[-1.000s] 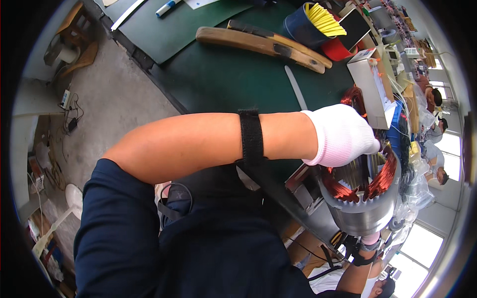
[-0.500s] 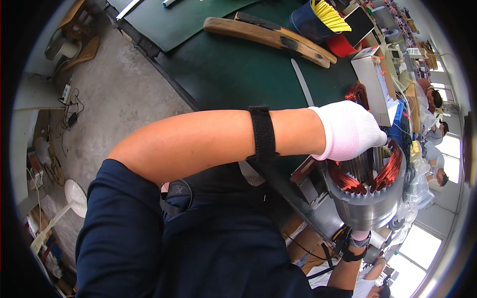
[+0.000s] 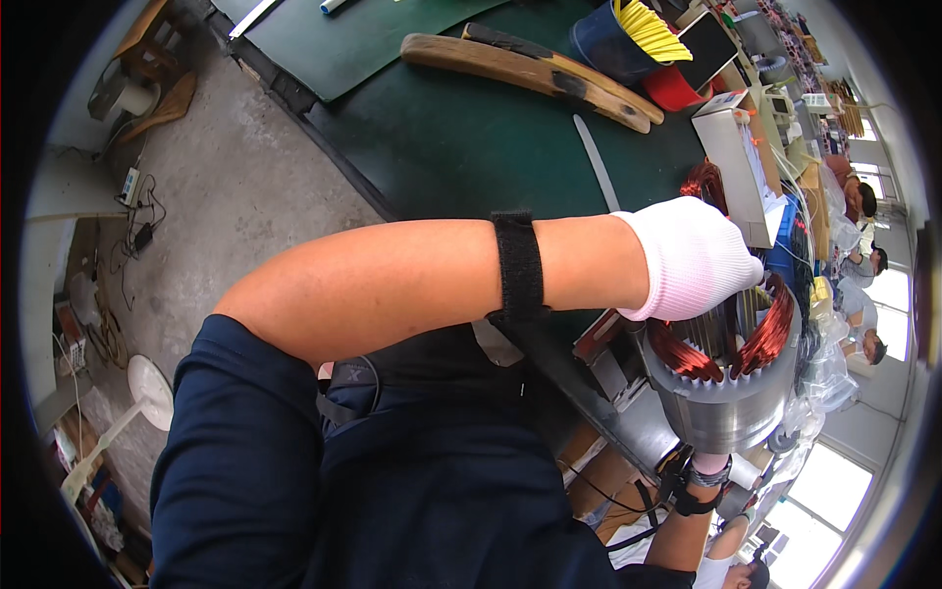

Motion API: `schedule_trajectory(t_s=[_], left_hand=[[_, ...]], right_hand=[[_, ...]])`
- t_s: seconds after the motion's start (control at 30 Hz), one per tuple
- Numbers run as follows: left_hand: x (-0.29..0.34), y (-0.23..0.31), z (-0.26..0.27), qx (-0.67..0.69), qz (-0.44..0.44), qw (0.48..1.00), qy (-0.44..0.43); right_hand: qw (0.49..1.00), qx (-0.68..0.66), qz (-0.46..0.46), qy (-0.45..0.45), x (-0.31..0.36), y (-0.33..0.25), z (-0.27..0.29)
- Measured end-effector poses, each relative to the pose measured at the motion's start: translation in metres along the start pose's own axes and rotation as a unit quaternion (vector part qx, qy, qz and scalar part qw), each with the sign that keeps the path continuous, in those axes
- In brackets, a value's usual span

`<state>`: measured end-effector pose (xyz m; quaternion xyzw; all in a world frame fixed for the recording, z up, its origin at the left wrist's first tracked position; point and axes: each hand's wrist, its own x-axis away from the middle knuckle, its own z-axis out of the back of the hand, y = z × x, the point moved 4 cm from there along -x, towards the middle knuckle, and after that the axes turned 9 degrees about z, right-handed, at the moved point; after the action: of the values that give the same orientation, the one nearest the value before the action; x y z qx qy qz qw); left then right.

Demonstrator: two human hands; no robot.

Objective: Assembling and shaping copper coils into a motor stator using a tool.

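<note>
A metal motor stator with red-brown copper windings round its near end stands at the right. My left hand, in a white knitted glove, is curled closed over the upper left of its opening. Its fingers are mostly turned away, so what they grip is hidden. Below the stator's lower side shows the cuff of my right hand; the stator covers its fingers. Another copper coil bundle lies just beyond my left hand. A flat grey strip points toward the left glove from the green tabletop.
Two worn wooden bars lie farther back. Beside them stand a dark blue tub of yellow sticks and a red container. A white box borders the stator's far side. Other people sit at the right.
My left hand has shifted very slightly, and the glove sits a touch differently. The stator and my right wrist look unmoved.
</note>
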<state>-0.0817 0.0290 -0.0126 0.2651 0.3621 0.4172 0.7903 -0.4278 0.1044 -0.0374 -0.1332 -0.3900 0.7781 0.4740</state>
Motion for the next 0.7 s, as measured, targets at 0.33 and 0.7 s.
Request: schedule_trajectory(t_s=[0.33, 0.7], left_hand=[[0.007, 0.002, 0.004, -0.016, 0.015, 0.999, 0.032], [0.004, 0.013, -0.001, -0.085, 0.012, 0.996, 0.035]], right_hand=[[0.999, 0.028, 0.000, 0.019, -0.011, -0.002, -0.004], [0.997, 0.056, -0.003, 0.055, -0.008, 0.003, -0.001]])
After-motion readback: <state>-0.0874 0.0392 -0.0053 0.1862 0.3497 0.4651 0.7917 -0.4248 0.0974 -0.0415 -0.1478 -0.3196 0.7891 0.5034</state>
